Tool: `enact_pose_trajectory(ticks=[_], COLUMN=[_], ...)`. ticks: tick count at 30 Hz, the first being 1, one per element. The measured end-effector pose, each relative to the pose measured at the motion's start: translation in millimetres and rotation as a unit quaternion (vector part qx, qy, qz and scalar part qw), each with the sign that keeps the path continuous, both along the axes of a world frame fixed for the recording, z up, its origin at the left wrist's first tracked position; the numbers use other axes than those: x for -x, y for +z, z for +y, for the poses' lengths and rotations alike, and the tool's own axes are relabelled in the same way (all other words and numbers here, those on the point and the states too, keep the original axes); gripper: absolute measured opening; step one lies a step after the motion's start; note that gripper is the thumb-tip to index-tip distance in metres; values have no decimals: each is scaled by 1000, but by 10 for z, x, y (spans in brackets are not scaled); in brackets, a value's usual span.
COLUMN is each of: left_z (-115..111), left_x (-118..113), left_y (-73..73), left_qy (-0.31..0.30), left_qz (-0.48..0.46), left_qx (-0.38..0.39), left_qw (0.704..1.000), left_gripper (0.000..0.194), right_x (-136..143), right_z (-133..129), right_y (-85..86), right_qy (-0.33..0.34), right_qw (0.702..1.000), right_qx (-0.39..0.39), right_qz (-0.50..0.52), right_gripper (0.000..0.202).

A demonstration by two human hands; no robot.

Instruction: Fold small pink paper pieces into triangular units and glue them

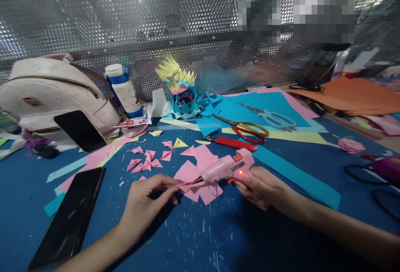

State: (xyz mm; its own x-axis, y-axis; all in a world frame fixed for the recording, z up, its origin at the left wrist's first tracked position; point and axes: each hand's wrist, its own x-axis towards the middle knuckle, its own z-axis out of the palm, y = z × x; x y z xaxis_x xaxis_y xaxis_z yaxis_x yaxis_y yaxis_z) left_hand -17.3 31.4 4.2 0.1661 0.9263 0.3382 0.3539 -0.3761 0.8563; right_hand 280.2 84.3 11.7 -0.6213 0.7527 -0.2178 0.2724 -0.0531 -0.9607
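Note:
My right hand point(262, 186) is wrapped round a pink hot glue gun point(218, 168) with an orange trigger and a small red light. Its metal nozzle points left, at a small folded pink paper piece point(185, 186). My left hand point(153, 199) pinches that piece between thumb and fingers; whether the nozzle touches it I cannot tell. Beneath lie several flat pink paper squares point(198, 161). Small folded pink triangles point(147, 164) are scattered beyond my left hand, with a yellow triangle point(180, 143) beside them.
Behind stand a folded-paper model point(184, 101), a bottle point(123, 91) and a white backpack point(56, 93). Phones point(70, 218) lie at left. A red-handled cutter point(236, 143), red-and-yellow scissors point(246, 130) and light-blue scissors point(275, 118) rest near blue sheets point(231, 105). Orange paper point(353, 95) is at right.

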Motion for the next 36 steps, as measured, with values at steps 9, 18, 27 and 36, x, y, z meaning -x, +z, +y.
enact_pose_trajectory(ticks=[9, 18, 27, 36], left_z=[7, -3, -1, -7], left_x=[0, 3, 1, -4], left_y=[-5, 2, -7, 8], left_qy=[2, 4, 4, 8], left_qz=[1, 1, 1, -2], left_qx=[8, 4, 6, -6], left_qw=[1000, 1000, 1000, 1000], left_gripper=[11, 11, 11, 11], right_x=[14, 31, 35, 27], right_z=[-12, -15, -21, 0], right_y=[31, 73, 83, 45], right_qy=[-9, -11, -15, -3], right_qw=[1000, 1000, 999, 1000], right_qx=[3, 9, 11, 4], right_qz=[-8, -24, -26, -11], right_gripper=[67, 68, 69, 67])
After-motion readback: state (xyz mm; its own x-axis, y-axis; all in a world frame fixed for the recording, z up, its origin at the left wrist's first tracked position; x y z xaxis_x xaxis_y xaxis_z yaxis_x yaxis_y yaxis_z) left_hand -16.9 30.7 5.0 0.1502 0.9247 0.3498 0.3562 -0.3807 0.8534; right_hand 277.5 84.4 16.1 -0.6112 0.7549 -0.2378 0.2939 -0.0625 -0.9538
